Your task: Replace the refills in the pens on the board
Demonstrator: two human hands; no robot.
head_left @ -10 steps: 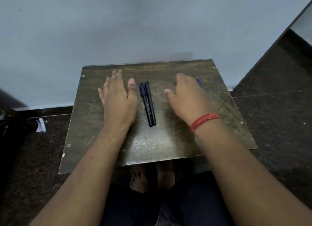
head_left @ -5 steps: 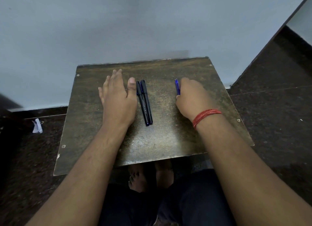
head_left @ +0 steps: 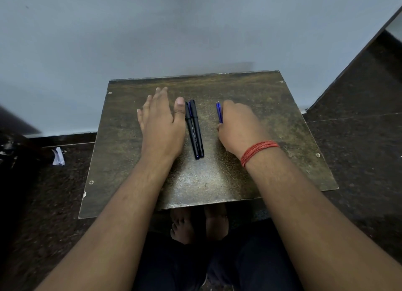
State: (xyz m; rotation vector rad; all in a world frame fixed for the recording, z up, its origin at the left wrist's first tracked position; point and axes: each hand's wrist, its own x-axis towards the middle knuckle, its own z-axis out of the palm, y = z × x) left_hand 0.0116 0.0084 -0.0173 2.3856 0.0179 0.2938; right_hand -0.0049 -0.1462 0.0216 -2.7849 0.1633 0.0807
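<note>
Two dark capped pens (head_left: 194, 128) lie side by side in the middle of the worn brown board (head_left: 272, 121), pointing away from me. My left hand (head_left: 162, 125) rests flat on the board just left of them, its thumb touching the nearer pen. My right hand (head_left: 239, 127) lies to the right of the pens, its fingers curled over thin blue refills (head_left: 219, 112) whose tips stick out past the knuckles. A red thread band circles my right wrist.
The board sits low over my lap, its far edge against a pale wall (head_left: 174, 29). My bare feet (head_left: 200, 223) show beneath the near edge. Dark speckled floor surrounds it, with a scrap of white paper (head_left: 58, 156) at the left.
My right hand has drawn leftward and closed over the blue refills, carrying them from the board's right side toward the middle. The left hand and pens have stayed put.
</note>
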